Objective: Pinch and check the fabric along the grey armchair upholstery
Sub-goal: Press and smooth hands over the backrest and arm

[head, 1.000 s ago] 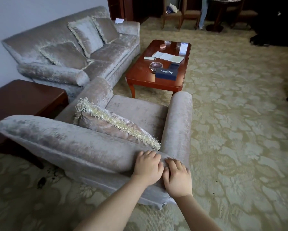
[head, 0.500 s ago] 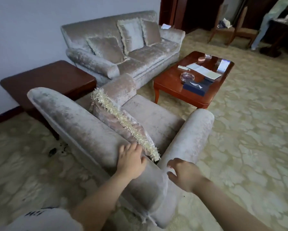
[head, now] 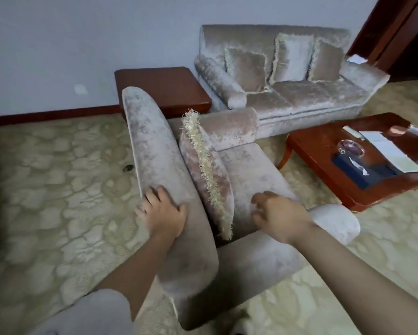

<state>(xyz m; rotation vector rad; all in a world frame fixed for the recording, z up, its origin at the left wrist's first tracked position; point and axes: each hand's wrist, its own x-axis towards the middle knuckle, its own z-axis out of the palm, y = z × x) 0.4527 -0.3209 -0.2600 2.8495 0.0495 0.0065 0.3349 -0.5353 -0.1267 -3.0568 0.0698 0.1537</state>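
Observation:
The grey velvet armchair (head: 155, 141) fills the middle of the view, seen from behind its backrest. My left hand (head: 162, 213) rests on the top of the backrest, fingers spread over the fabric and thumb on the inner side. My right hand (head: 278, 213) hovers over the seat beside the near armrest (head: 333, 221). Its fingers are loosely curled and blurred, and nothing is between them. A fringed cushion (head: 203, 170) leans against the inside of the backrest, between my two hands.
A matching grey sofa (head: 299, 97) with three cushions stands against the wall. A dark wooden side table (head: 162, 88) sits behind the armchair. The red-brown coffee table (head: 324, 151) at right carries papers, a glass ashtray (head: 350, 147) and a dark tissue box (head: 362, 170). Patterned carpet covers the floor.
My right hand has left the backrest and moved right, over the seat. My left hand has slid along the backrest top. The view has swung round the chair.

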